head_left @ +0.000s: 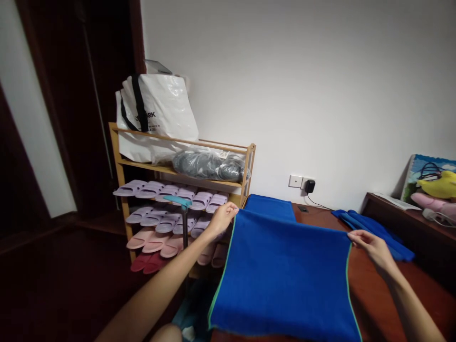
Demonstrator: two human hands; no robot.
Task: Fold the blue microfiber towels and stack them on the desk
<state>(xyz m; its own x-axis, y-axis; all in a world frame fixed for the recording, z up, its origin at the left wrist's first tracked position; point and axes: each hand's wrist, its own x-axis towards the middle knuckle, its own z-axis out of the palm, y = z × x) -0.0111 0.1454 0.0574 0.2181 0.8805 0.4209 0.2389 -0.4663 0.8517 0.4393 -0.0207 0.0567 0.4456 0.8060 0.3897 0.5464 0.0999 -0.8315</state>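
A blue cloth [288, 275] with a thin green edging is spread out between my two hands above the brown table. My left hand [223, 219] pinches its far left corner. At the far right corner, my right hand [368, 244] grips the cloth between thumb and fingers. The near part of the cloth sags toward me, and its lower edge runs close to the bottom of the view. Just behind it lies a folded blue cloth [269, 206] on the table.
Left of the table stands a wooden shoe rack [123, 190] with lilac slippers [153, 189] and pink slippers [155, 241]. A white bag [167, 99] sits on top. More blue cloths [377, 235] lie at the right, beside a raised shelf [388, 204]. A black plug [309, 186] is in the wall.
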